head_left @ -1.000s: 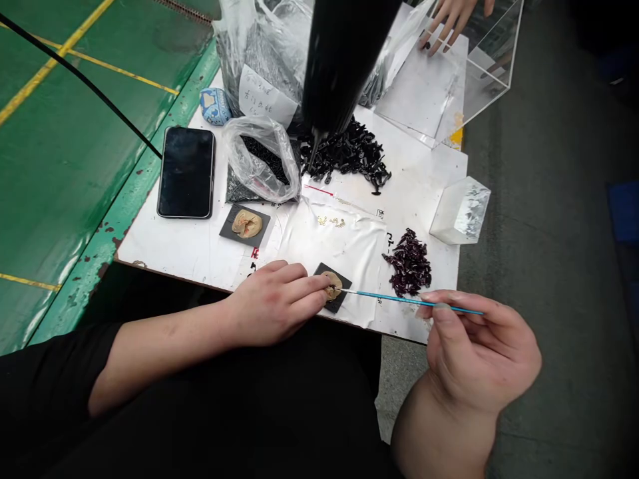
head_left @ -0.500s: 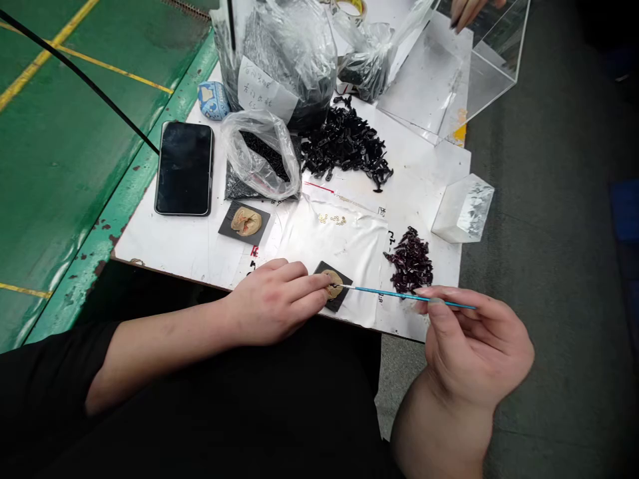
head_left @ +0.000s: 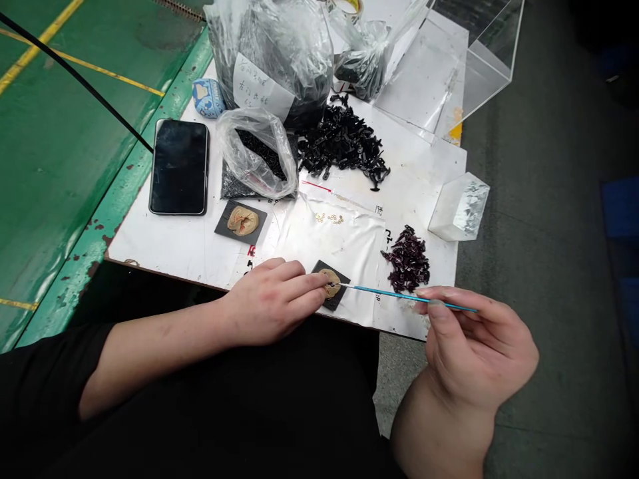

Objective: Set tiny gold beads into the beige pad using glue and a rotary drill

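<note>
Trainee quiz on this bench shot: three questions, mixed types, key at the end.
1. What does the right hand hold? A) a roll of tape B) a thin blue stick C) a pair of scissors
2. True or false: in the picture, the phone lies to the left of the open plastic bag.
3. How many dark square plates bear a tan lump?

Key: 1 B; 2 true; 3 two.

Blue stick (head_left: 389, 292), tan putty (head_left: 331, 292)
</note>
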`<state>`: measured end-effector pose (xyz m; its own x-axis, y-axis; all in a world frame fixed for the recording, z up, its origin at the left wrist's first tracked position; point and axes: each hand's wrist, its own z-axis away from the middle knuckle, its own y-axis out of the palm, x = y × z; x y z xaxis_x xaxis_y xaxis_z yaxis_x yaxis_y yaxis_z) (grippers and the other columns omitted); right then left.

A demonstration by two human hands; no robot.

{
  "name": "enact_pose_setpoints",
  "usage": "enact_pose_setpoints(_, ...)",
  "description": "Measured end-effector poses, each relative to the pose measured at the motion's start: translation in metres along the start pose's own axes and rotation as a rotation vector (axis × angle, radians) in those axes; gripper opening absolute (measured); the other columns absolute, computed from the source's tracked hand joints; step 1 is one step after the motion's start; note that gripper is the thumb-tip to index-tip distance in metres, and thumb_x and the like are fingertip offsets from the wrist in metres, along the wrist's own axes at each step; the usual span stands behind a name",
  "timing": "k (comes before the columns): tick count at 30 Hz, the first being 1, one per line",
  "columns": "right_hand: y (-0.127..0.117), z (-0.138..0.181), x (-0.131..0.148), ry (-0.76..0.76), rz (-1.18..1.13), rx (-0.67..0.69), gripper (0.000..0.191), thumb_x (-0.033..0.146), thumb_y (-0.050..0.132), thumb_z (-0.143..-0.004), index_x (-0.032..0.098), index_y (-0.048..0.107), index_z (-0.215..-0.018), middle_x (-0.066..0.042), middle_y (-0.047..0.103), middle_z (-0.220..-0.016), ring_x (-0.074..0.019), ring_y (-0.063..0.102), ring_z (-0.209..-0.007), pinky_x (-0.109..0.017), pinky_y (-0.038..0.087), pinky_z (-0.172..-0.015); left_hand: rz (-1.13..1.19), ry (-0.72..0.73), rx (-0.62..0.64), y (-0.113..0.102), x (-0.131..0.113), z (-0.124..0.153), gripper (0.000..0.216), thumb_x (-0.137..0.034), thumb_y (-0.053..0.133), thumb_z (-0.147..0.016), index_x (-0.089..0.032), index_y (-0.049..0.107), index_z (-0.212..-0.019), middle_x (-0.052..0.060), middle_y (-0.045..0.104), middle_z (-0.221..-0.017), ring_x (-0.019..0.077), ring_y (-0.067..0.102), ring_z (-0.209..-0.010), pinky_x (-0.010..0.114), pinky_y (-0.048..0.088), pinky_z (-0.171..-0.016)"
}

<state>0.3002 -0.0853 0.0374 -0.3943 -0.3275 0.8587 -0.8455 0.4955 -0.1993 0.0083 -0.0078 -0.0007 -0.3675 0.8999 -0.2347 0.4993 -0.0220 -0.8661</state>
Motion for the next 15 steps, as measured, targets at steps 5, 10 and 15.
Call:
enact_pose_setpoints(5,0.000,0.000,-0.003,-0.014,-0.004,0.018,0.028,0.004,0.088,-0.089,0.020,0.087,-0.111,-0.005,0.086,-0.097,-0.0209,0.085,-0.084,-0.028,0.072,-0.061,0.007,-0.005,0.019,-0.001,0.000,0.000,0.015,-0.024,0.064,-0.113,-0.018,0.074,-0.121,0.005,0.078,-0.147,0.0197,0.068,-0.099,0.038,0.052,-0.083)
enact_pose_setpoints(10,-0.002,0.001,0.004,0.003,0.017,0.027,0.026,0.005,0.088,-0.089,0.020,0.086,-0.110,-0.005,0.086,-0.096,-0.0225,0.085,-0.086,-0.030,0.071,-0.059,-0.004,0.000,0.020,-0.001,0.000,0.000,0.016,-0.025,0.062,-0.113,-0.018,0.075,-0.119,0.004,0.079,-0.146,0.0199,0.067,-0.099,0.038,0.051,-0.081)
enact_pose_setpoints(15,-0.010,-0.008,0.006,-0.100,0.001,-0.085,0.024,0.008,0.090,-0.085,0.021,0.085,-0.104,-0.004,0.086,-0.091,-0.0214,0.081,-0.074,-0.032,0.066,-0.052,0.004,-0.002,0.028,0.000,0.001,0.001,0.017,-0.025,0.060,-0.113,-0.018,0.075,-0.117,0.005,0.078,-0.147,0.0207,0.067,-0.098,0.039,0.051,-0.080)
